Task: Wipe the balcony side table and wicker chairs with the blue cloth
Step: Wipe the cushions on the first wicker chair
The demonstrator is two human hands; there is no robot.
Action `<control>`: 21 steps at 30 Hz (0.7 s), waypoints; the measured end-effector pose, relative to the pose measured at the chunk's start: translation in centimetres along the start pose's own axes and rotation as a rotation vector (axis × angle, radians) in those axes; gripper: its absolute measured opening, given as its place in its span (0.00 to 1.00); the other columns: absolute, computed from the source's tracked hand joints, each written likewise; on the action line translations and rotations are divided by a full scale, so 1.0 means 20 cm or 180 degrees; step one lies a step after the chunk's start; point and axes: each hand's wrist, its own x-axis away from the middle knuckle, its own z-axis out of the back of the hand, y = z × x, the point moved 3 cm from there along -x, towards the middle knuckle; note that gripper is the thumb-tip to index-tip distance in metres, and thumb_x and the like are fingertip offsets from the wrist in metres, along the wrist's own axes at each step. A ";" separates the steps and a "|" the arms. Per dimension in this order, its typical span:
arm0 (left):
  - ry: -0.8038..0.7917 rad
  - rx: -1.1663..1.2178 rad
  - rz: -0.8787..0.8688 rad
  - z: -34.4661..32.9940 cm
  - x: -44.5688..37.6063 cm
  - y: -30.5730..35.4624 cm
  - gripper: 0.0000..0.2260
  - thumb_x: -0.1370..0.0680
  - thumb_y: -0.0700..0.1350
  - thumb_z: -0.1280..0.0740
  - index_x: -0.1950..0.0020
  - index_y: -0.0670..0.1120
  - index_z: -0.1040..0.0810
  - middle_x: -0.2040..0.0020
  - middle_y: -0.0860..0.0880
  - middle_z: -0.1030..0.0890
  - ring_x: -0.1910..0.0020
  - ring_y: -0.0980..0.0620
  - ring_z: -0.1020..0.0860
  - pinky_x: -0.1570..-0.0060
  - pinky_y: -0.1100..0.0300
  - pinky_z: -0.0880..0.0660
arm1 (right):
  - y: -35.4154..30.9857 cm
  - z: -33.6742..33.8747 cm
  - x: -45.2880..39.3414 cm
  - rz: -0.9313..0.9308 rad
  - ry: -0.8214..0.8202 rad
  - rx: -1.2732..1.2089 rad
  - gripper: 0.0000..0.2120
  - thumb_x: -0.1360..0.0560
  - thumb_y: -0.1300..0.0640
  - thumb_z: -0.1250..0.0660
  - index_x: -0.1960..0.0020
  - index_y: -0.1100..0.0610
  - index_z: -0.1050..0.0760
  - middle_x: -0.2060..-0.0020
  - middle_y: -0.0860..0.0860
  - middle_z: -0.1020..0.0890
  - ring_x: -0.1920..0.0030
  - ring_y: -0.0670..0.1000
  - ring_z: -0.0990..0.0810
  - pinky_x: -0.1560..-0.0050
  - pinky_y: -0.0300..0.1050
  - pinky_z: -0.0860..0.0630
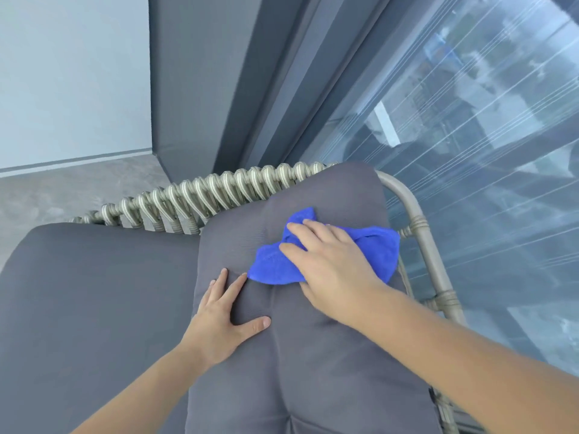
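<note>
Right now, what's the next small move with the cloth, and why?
Probably sweep the right hand and blue cloth toward the body along the grey cushion: the cloth sits near the cushion's far end, the near part lies uncovered, and the left hand braces it flat.

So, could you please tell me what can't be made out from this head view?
- Side table: not in the head view.
- Blue cloth: its middle is hidden under the right hand.
- Wicker chair: legs and front are cut off; the grey cushion hides its seat.
- Left hand: palm hidden, pressed flat on the cushion.
</note>
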 end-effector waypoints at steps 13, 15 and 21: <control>0.0082 -0.0118 0.0014 -0.05 -0.02 -0.04 0.57 0.48 0.90 0.46 0.21 0.71 0.50 0.17 0.62 0.60 0.17 0.56 0.61 0.19 0.41 0.48 | 0.42 0.23 -0.59 -0.1026 0.0172 0.0180 0.30 0.25 0.47 0.29 0.28 0.54 0.35 0.29 0.53 0.32 0.34 0.60 0.30 0.42 0.55 0.29; 0.0032 -0.0126 0.0036 -0.05 -0.03 -0.03 0.58 0.48 0.89 0.47 0.20 0.70 0.50 0.17 0.62 0.60 0.17 0.55 0.61 0.19 0.42 0.48 | 0.37 0.17 -0.57 -0.0821 -0.0055 0.0199 0.25 0.24 0.47 0.31 0.30 0.54 0.31 0.32 0.53 0.29 0.37 0.60 0.27 0.45 0.54 0.27; -0.0101 -0.0247 0.0117 -0.04 -0.03 -0.03 0.48 0.34 0.78 0.36 0.18 0.67 0.50 0.16 0.59 0.61 0.17 0.54 0.61 0.19 0.41 0.50 | 0.25 0.10 -0.53 -0.0164 -0.0355 -0.0029 0.21 0.25 0.49 0.32 0.33 0.51 0.24 0.35 0.50 0.26 0.38 0.59 0.25 0.42 0.55 0.23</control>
